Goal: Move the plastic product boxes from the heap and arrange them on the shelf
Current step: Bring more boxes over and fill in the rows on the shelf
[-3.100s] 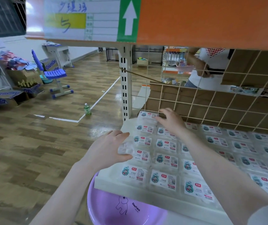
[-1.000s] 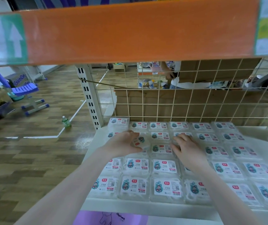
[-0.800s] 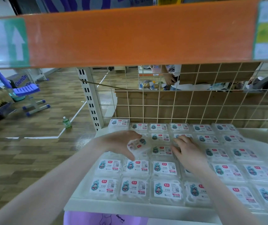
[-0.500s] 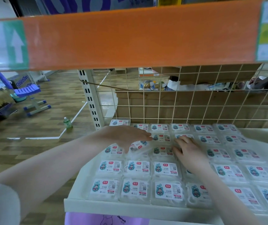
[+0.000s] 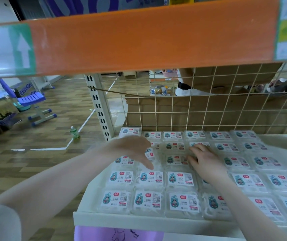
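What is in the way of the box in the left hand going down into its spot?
Nothing visible blocks it. The left hand holds the tilted box right over the shelf, among the other boxes. The spot right under the hand is hidden. The right hand rests off to the side.

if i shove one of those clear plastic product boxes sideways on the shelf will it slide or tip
The plastic product boxes look low and flat, so a shoved one would probably slide, not tip. The white shelf looks smooth, which should help. Neighbours sit tightly packed, so a push likely nudges the whole row. The left hand seems to hold one easily, hinting they are light.
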`<action>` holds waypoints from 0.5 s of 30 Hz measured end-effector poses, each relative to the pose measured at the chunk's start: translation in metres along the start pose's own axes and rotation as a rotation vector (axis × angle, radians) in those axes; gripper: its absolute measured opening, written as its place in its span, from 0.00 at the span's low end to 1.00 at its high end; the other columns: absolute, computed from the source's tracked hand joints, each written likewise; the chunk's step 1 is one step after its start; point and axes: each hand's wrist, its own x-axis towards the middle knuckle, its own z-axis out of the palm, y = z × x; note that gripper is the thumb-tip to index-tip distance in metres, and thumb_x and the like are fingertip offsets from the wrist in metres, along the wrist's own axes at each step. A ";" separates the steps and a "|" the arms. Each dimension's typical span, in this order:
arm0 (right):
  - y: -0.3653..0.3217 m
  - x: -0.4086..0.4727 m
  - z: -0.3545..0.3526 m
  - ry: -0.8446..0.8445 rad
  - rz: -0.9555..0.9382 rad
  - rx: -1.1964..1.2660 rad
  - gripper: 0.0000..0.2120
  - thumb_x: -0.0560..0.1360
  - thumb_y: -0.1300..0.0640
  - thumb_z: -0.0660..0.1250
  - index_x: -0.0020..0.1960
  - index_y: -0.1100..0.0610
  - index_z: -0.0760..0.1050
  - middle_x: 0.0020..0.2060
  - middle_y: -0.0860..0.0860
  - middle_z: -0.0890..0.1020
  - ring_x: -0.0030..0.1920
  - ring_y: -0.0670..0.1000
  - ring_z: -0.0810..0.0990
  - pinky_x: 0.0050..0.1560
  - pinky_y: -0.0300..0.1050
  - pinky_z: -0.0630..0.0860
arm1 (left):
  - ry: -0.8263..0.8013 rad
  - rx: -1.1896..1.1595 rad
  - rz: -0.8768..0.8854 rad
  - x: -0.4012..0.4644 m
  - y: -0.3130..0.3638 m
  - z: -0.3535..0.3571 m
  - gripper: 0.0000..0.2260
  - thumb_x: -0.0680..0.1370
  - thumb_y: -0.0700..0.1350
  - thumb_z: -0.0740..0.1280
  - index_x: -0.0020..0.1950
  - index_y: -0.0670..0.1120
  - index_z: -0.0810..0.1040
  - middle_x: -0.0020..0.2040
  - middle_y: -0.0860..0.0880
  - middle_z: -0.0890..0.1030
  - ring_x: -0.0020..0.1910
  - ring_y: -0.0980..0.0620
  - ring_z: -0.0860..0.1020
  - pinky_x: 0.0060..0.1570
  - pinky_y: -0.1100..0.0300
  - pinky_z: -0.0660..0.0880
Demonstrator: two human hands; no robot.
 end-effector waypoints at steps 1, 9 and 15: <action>-0.001 0.000 0.000 0.002 0.001 -0.004 0.19 0.80 0.45 0.54 0.68 0.50 0.67 0.66 0.45 0.68 0.63 0.48 0.69 0.56 0.42 0.70 | 0.007 -0.007 0.008 0.001 0.001 0.001 0.25 0.68 0.68 0.68 0.41 0.46 0.70 0.37 0.51 0.73 0.35 0.54 0.70 0.34 0.61 0.66; -0.003 0.000 0.001 -0.005 -0.005 -0.026 0.20 0.80 0.44 0.53 0.69 0.50 0.66 0.66 0.45 0.68 0.65 0.48 0.67 0.60 0.42 0.67 | 0.138 -0.054 -0.056 -0.006 0.008 0.019 0.27 0.71 0.69 0.63 0.42 0.43 0.73 0.37 0.51 0.73 0.36 0.52 0.73 0.31 0.60 0.66; 0.000 0.001 0.002 -0.013 0.005 -0.015 0.21 0.80 0.44 0.53 0.70 0.50 0.65 0.67 0.45 0.68 0.66 0.48 0.66 0.62 0.44 0.66 | 0.137 -0.157 0.149 -0.004 -0.015 0.017 0.36 0.71 0.58 0.72 0.74 0.50 0.63 0.72 0.51 0.66 0.70 0.51 0.63 0.67 0.58 0.62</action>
